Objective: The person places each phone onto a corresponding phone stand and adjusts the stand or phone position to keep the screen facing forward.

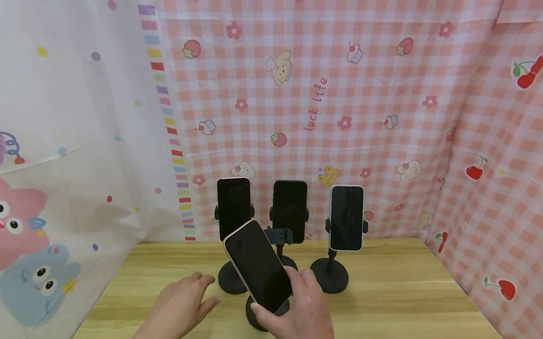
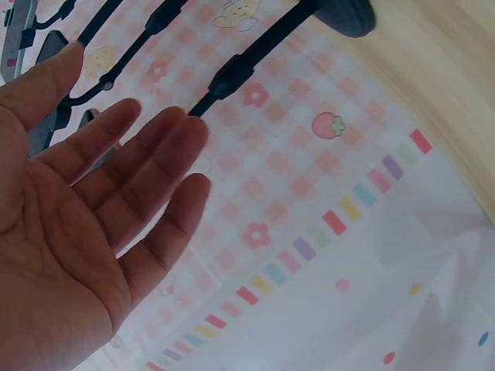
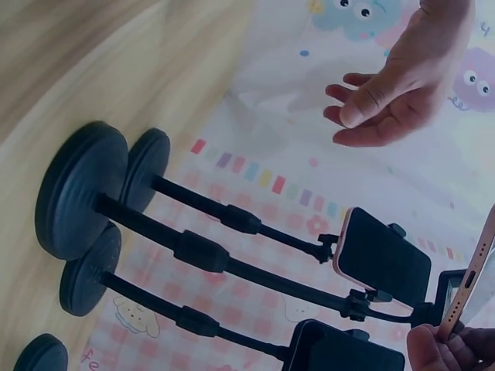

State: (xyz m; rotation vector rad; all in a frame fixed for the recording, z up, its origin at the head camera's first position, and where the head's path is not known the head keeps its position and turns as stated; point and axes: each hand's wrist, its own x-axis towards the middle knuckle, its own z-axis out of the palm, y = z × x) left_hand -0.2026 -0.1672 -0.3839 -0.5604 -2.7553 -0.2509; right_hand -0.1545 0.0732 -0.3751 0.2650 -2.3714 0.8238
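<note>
My right hand [image 1: 305, 307] grips a smartphone [image 1: 257, 266] by its lower end, thumb on one edge and fingers on the other. The phone has a dark screen and a pinkish-gold rim, and leans to the left. It overlaps the front phone stand, whose empty clamp [image 1: 280, 236] shows past its upper right edge. This stand's round black base [image 3: 73, 193] and upright pole [image 3: 240, 267] are plain in the right wrist view. My left hand [image 1: 181, 302] hovers left of the stands with relaxed fingers, palm bare in the left wrist view.
Behind stand three more black stands with dark-screened phones: a left phone [image 1: 234, 205], a middle phone [image 1: 291, 210] and a white-rimmed right phone [image 1: 347, 217]. All stand on a wooden table [image 1: 391, 297]. Patterned cloth [image 1: 369, 91] hangs behind and at both sides.
</note>
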